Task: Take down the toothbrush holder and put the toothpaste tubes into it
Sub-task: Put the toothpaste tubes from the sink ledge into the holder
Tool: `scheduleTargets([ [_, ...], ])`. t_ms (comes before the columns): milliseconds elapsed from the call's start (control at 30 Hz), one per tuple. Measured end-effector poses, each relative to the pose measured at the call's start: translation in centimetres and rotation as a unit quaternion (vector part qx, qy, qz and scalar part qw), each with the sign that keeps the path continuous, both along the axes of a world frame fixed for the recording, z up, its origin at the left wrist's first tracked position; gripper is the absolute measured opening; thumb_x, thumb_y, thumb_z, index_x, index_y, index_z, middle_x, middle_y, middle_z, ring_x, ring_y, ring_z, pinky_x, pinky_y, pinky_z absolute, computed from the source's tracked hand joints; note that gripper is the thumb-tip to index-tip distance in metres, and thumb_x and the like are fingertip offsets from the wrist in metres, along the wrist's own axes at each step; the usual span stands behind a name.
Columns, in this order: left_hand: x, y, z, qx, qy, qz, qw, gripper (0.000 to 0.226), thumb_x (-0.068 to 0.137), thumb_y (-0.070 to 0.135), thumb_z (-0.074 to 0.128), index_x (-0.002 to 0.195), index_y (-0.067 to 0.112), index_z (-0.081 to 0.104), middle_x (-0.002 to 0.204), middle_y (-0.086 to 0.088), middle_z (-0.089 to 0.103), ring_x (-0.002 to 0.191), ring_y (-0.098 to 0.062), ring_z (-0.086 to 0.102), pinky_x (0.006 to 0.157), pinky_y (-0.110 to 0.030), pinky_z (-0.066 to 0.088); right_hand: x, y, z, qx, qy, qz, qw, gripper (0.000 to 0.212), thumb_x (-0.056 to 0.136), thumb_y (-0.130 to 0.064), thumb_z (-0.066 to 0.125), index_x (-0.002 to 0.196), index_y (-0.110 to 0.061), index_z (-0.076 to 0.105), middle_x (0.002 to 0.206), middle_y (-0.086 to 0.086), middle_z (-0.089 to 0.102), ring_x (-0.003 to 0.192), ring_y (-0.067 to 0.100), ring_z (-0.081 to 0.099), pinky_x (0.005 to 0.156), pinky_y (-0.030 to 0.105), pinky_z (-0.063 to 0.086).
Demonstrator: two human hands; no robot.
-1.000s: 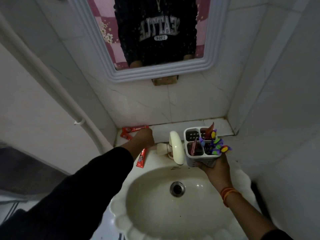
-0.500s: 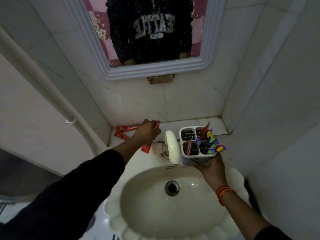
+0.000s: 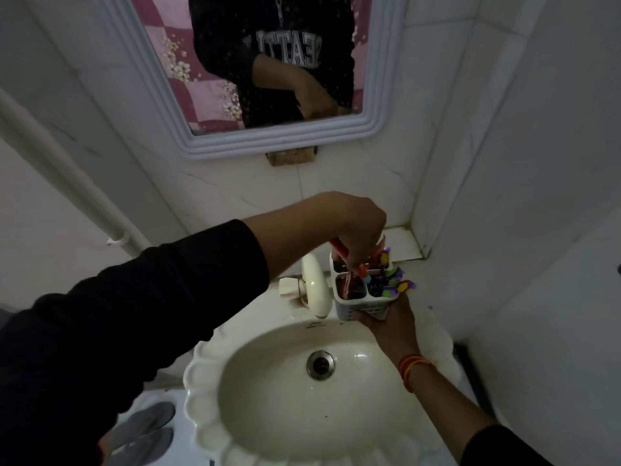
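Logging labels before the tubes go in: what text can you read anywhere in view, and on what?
"EATT", mirrored and cut off by the arm: on the dark sweatshirt reflected in the mirror.
Red toothpaste tube in the left hand: print unreadable, mostly hidden.
White toothbrush holder in the right hand: no text visible.

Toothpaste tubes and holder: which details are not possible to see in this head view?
- Toothpaste tube: the left hand covers most of it; the number held cannot be told.
- Holder back compartments: hidden by that hand.
- Holder bottom: covered by the right hand.
- Ledge behind the tap: hidden by the left arm.
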State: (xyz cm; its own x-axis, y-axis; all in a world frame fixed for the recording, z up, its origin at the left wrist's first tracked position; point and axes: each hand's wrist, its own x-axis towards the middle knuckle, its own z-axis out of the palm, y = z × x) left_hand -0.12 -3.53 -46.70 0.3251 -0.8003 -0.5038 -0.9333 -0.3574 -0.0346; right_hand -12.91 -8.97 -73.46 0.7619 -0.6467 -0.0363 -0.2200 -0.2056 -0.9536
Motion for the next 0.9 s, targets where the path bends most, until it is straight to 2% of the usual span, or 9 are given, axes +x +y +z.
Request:
scheduleTargets([
  [100, -0.8, -0.5, 0.0, 0.009, -0.029, 0.007, 1.000, 0.033, 0.081, 0.027, 0.081, 0.109, 0.012, 0.071, 0.063, 0.007, 0.060, 0.051, -0.001, 0.054, 0.086, -0.028, 0.058, -0.1, 0.1, -0.1, -0.002, 0.002, 0.001, 1.000, 0.084, 0.062, -0.014, 0.094, 0.133, -0.009, 0.049, 0.127, 0.006, 0.062, 0.119, 0.019, 0.061, 0.094, 0.020, 0.048],
  [200, -0.9, -0.6, -0.3, 0.021, -0.047, 0.022, 0.998, 0.022, 0.078, 0.025, 0.083, 0.083, 0.014, 0.065, 0.062, 0.004, 0.066, 0.052, -0.002, 0.061, 0.082, -0.030, 0.061, 0.0, 0.0, 0.0, -0.004, 0.004, 0.001, 1.000, 0.084, 0.062, -0.015, 0.094, 0.133, -0.009, 0.049, 0.125, 0.004, 0.061, 0.118, 0.017, 0.060, 0.090, 0.008, 0.045],
  [300, -1.1, -0.6, -0.4, 0.036, -0.045, 0.028, 0.998, 0.019, 0.081, 0.022, 0.079, 0.080, 0.014, 0.062, 0.064, 0.002, 0.066, 0.056, -0.007, 0.065, 0.082, -0.030, 0.060, 0.0, 0.0, 0.1, -0.006, 0.002, 0.005, 1.000, 0.084, 0.063, -0.013, 0.094, 0.133, -0.006, 0.049, 0.122, -0.001, 0.058, 0.116, 0.013, 0.057, 0.083, -0.003, 0.042],
  [467, -1.3, -0.6, -0.7, 0.075, -0.038, 0.012, 0.996, 0.016, 0.081, 0.027, 0.077, 0.079, 0.018, 0.064, 0.067, 0.003, 0.068, 0.063, -0.009, 0.065, 0.085, -0.031, 0.058, 0.0, 0.1, 0.3, -0.011, 0.008, 0.003, 1.000, 0.085, 0.062, -0.017, 0.094, 0.134, -0.007, 0.049, 0.126, 0.006, 0.061, 0.116, 0.016, 0.059, 0.088, 0.006, 0.043],
  [600, -1.8, -0.5, -1.3, 0.038, -0.081, -0.007, 0.996, 0.040, 0.080, 0.031, 0.081, 0.063, 0.019, 0.046, 0.057, 0.005, 0.055, 0.055, -0.006, 0.053, 0.082, -0.031, 0.057, -0.1, 0.1, 0.5, -0.016, 0.008, 0.006, 1.000, 0.084, 0.063, -0.014, 0.094, 0.134, -0.006, 0.049, 0.123, 0.001, 0.058, 0.116, 0.014, 0.057, 0.085, 0.002, 0.043],
  [700, -2.0, 0.0, -1.8, -0.005, -0.103, -0.003, 0.995, 0.036, 0.075, 0.035, 0.085, 0.078, 0.013, 0.057, 0.070, 0.002, 0.054, 0.060, -0.011, 0.051, 0.074, -0.034, 0.057, 0.0, 0.2, 0.7, -0.013, 0.005, 0.002, 1.000, 0.082, 0.063, -0.010, 0.093, 0.132, -0.005, 0.048, 0.120, 0.000, 0.056, 0.115, 0.014, 0.056, 0.085, 0.001, 0.041],
  [767, -1.8, 0.2, -2.3, -0.024, -0.106, -0.003, 0.994, 0.056, 0.069, 0.037, 0.088, 0.112, 0.010, 0.064, 0.091, -0.002, 0.056, 0.073, -0.017, 0.053, 0.071, -0.034, 0.056, -0.1, 0.2, 0.8, -0.005, 0.003, 0.003, 1.000, 0.083, 0.063, -0.011, 0.093, 0.132, -0.006, 0.048, 0.122, 0.001, 0.057, 0.116, 0.016, 0.056, 0.092, 0.014, 0.046],
  [800, -1.6, 0.3, -2.4, -0.025, -0.100, -0.002, 0.995, 0.063, 0.068, 0.037, 0.089, 0.119, 0.010, 0.064, 0.091, 0.000, 0.055, 0.077, -0.018, 0.054, 0.073, -0.034, 0.058, -0.1, 0.2, 0.9, -0.001, 0.004, 0.002, 1.000, 0.083, 0.063, -0.011, 0.094, 0.132, -0.007, 0.048, 0.123, 0.003, 0.057, 0.116, 0.017, 0.057, 0.095, 0.021, 0.047],
  [900, -1.4, 0.3, -2.1, -0.032, -0.051, 0.032, 0.998, 0.046, 0.071, 0.036, 0.088, 0.102, 0.009, 0.067, 0.068, 0.007, 0.052, 0.076, -0.014, 0.063, 0.080, -0.034, 0.060, -0.1, 0.3, 1.0, 0.005, 0.005, 0.001, 1.000, 0.083, 0.062, -0.012, 0.094, 0.131, -0.009, 0.047, 0.125, 0.006, 0.059, 0.117, 0.020, 0.058, 0.096, 0.028, 0.049],
])
